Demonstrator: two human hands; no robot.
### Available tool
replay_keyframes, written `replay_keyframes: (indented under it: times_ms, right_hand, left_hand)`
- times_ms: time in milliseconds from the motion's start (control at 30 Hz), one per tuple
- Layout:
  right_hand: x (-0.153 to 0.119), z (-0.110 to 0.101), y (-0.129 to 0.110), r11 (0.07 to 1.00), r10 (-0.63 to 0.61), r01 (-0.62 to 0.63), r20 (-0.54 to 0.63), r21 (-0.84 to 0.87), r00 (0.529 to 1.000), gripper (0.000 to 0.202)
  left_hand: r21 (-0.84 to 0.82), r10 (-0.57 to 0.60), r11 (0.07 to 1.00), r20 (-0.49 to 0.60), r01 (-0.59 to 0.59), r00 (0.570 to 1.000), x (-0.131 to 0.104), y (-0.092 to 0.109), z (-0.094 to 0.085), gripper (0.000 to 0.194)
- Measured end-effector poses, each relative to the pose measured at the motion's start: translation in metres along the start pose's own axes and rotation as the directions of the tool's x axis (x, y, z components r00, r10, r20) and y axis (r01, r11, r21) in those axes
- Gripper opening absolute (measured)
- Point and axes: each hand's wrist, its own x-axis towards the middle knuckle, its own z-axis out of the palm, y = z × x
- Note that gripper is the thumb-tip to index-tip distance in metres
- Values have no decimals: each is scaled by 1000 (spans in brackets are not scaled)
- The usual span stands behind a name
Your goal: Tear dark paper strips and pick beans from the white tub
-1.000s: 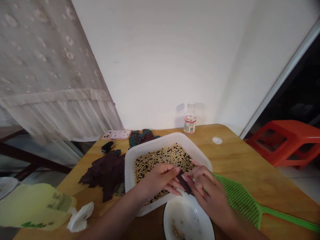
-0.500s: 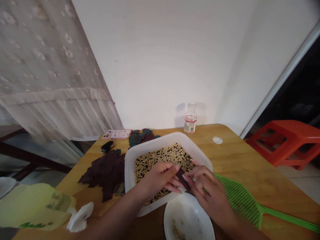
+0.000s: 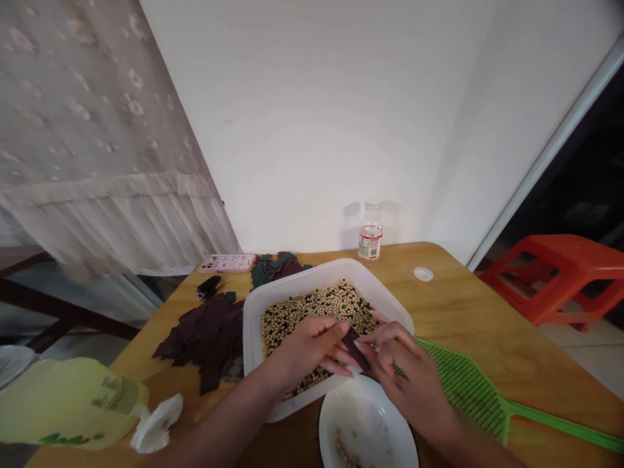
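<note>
Together the left hand [image 3: 312, 348] and the right hand [image 3: 402, 370] pinch a small dark paper piece [image 3: 355, 347] between their fingertips, over the near edge of the white tray [image 3: 253, 312] of mixed beans. Just nearer sits a white bowl [image 3: 368, 426]; a green fly swatter [image 3: 468, 383] lies to the right.

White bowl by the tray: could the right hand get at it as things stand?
Probably yes: the right hand hovers just above the white bowl, nothing between them, though it shares a dark piece with the left hand.
</note>
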Motion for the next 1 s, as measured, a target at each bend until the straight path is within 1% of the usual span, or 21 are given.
replay_keyframes:
  times_ms: [467,633,1000]
  right_hand:
    - [-1,0,1,1000,-5,5,13,9,1000,26]
    - [0,0,-1,1000,-16,16,0,7,1000,26]
    - [-2,1,0,1000,-4,4,13,18,1000,25]
  left_hand:
    - [0,-2,1000,2,2,1000,0,2,0,46]
    - [1,-5,1000,-3,5,1000,-1,3,1,46]
    - [-2,-6,1000,-10,6,1000,-1,2,1,46]
